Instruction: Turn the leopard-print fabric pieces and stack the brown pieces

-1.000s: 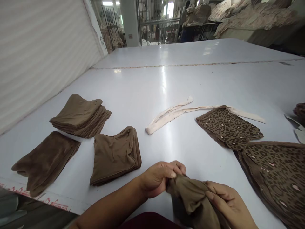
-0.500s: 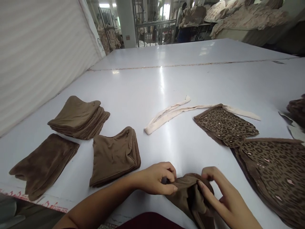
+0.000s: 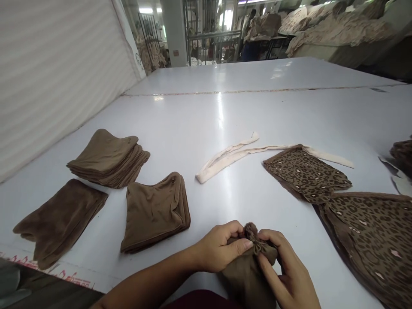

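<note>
Both hands grip one bunched piece of plain brown fabric (image 3: 246, 270) at the near edge of the white table (image 3: 225, 111). My left hand (image 3: 220, 248) is closed on its left side with the thumb pressing across the top. My right hand (image 3: 285, 268) is closed on its right side, fingers pinching the gathered tip. Three stacks of plain brown cut pieces lie to the left: a near one (image 3: 154, 212), a far one (image 3: 107, 158) and a darker one (image 3: 59, 221) by the table edge.
A cream fabric strip (image 3: 231, 155) lies mid-table. Leopard-print pieces (image 3: 305, 174) and a larger leopard-print pile (image 3: 373, 236) spread to the right. More dark fabric (image 3: 402, 150) sits at the right edge. A corrugated shutter (image 3: 54, 73) stands to the left, with fabric heaps in the background.
The brown piece has been gathered tighter into a bunched tip between my hands. My right hand closed onto it after having had its fingers spread half a second ago.
</note>
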The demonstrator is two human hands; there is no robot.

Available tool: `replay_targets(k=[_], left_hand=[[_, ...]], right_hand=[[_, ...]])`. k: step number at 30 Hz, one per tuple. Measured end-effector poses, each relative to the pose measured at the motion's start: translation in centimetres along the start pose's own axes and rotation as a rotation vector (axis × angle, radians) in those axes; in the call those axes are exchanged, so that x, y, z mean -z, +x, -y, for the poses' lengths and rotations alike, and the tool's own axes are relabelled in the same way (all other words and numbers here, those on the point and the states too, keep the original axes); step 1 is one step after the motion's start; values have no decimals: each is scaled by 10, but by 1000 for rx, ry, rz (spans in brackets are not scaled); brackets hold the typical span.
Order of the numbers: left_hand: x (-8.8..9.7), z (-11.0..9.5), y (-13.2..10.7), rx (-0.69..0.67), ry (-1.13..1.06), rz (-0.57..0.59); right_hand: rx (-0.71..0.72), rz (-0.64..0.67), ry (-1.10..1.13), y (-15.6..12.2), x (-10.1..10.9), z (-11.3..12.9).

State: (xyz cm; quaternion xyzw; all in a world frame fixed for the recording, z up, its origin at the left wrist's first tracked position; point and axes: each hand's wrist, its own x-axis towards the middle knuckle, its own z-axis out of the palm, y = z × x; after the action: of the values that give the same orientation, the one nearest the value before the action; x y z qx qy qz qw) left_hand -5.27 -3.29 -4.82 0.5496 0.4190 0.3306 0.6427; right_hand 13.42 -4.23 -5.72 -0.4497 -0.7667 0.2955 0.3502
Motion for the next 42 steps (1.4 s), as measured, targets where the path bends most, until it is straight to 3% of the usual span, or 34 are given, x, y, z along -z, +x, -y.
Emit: replay_targets(k=[4, 9, 12, 16, 18, 23, 25, 27, 29, 33, 36, 38, 42], left_hand=[[-1, -7, 0, -80, 91, -36], [6, -23, 1, -272, 298, 39], [7, -25, 0, -260, 351, 40], [4, -24, -5, -126, 409, -6], [3, -24, -9, -101, 460, 14], [7, -21, -14, -236, 518, 94], [12, -19, -15, -230, 442, 144], [17, -18, -16, -211, 350, 152], [20, -20, -15, -189, 308, 133], [11, -22, -10, 27, 198, 107], [-2, -18, -5, 96, 65, 76], [-9, -14, -3, 35, 195, 36], [-15, -8, -6, -126, 721, 3]], right_hand=[[-99, 81, 130, 2, 5, 6], [-280, 281, 324, 9, 8, 14], [-333, 303, 396, 11, 12, 12], [-323, 75, 430, 10, 18, 7], [-388, -15, 564, 9, 18, 9], [-776, -153, 1080, 4, 7, 14], [-941, -280, 1167, 1, 1, 12], [-1003, -361, 1189, -1, -5, 11], [-866, -309, 1105, -1, -9, 12], [-355, -161, 633, 2, -12, 20], [-284, -114, 325, 2, -12, 24], [-202, -111, 101, 2, -11, 22], [94, -158, -252, 3, -11, 16]])
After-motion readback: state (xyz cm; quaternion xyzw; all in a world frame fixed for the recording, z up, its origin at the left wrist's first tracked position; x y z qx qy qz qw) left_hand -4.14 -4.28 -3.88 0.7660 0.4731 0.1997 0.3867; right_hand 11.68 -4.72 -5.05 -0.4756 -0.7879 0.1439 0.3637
